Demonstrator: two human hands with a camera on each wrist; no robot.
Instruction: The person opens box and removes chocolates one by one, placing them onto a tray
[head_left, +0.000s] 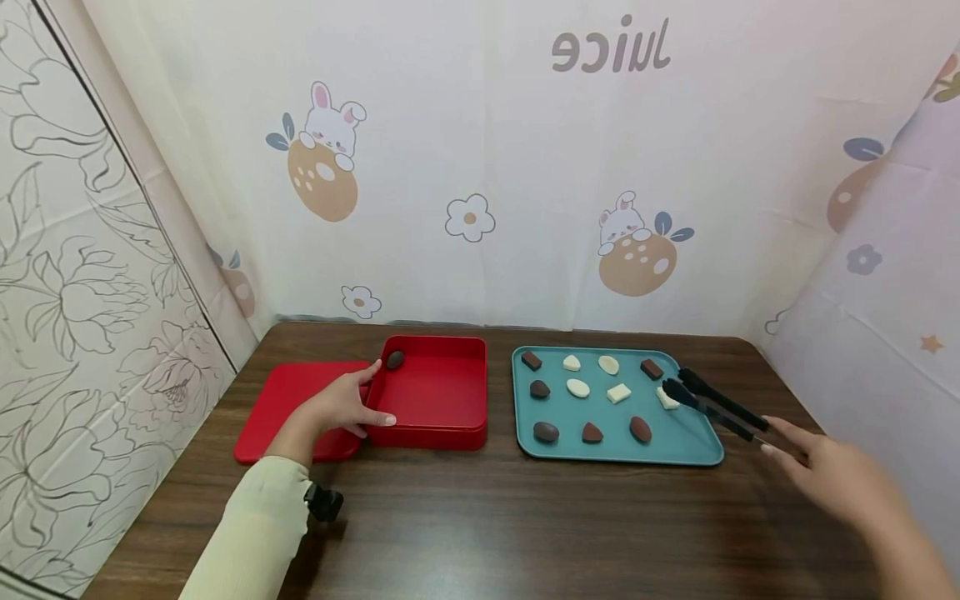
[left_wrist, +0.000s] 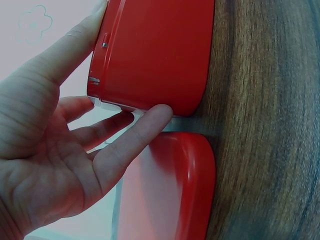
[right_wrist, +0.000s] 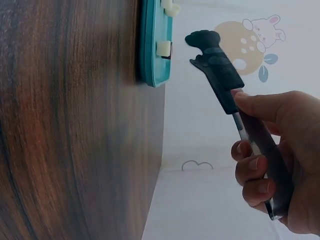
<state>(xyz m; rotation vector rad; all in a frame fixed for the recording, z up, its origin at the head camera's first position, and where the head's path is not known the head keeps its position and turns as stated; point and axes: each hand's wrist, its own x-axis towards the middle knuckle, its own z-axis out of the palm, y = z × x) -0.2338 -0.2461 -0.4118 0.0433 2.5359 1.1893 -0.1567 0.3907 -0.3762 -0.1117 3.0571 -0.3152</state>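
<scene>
My left hand (head_left: 341,408) rests on the left side of an open red box (head_left: 431,438), its thumb along the front rim and its fingers against the outer wall. One dark brown oval chocolate (head_left: 394,359) lies in the box's far left corner. With my right hand (head_left: 840,471) I grip black-tipped tongs (right_wrist: 260,145), their tips slightly apart with nothing between them. In the head view the tips overlap a white square chocolate (head_left: 667,398) at the right of a teal tray (head_left: 675,448). Brown and white chocolates in several shapes lie in rows on that tray.
A red lid (head_left: 300,400) lies left of the box, partly behind my left arm. The dark wood table (head_left: 510,525) reaches back to a printed curtain (head_left: 480,150). A black strap piece (head_left: 324,503) is on my left wrist.
</scene>
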